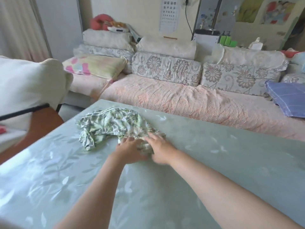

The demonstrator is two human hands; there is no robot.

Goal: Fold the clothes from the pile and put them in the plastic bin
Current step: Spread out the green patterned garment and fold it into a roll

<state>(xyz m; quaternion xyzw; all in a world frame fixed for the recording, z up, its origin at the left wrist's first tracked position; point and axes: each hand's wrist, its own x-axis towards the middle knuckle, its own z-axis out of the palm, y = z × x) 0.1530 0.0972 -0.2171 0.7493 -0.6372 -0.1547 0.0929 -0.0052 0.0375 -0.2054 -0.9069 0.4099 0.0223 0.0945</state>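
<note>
Two bare forearms reach forward across the table, which is covered in a pale green leaf-print cloth. The left hand lies flat with its fingers spread on the near end of the one garment in view, a crumpled green-and-white floral piece. The right hand lies just beside it on the same end. Its fingers look stretched over the fabric, but motion blur hides whether the thumb pinches it. The garment lies bunched on the table's far left part, with nothing else on it or beside it.

Off the table's left edge is one brown chair seat with a white cloth draped above it. Beyond the table runs a sofa under a pink quilted cover. Against its back are at least three floral cushions, one pink-and-yellow pillow and one blue checked pillow. One eye chart hangs on the wall.
</note>
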